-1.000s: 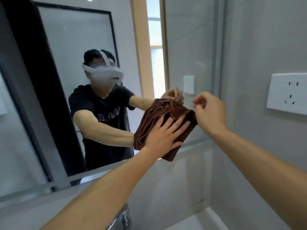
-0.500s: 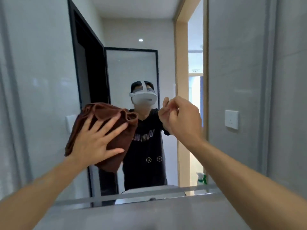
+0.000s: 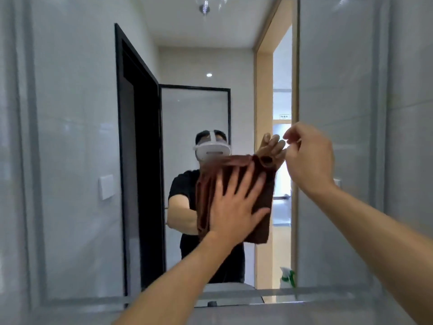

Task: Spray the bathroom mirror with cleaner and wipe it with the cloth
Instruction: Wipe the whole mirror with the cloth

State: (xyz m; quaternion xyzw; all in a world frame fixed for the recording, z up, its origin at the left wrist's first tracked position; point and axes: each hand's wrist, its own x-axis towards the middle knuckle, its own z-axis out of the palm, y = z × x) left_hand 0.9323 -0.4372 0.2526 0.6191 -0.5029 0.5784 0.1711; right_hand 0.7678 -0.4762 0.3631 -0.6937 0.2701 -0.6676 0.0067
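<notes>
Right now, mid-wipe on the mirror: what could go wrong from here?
1. The left hand presses the brown cloth with flat, spread fingers, not gripping it; the bunched cloth may slide out and drop.
2. The right hand pinches the cloth's top corner close to the mirror; fingertips could smear the glass.
3. The spray bottle, seen near the mirror's bottom edge, might get knocked on a low pass.
</notes>
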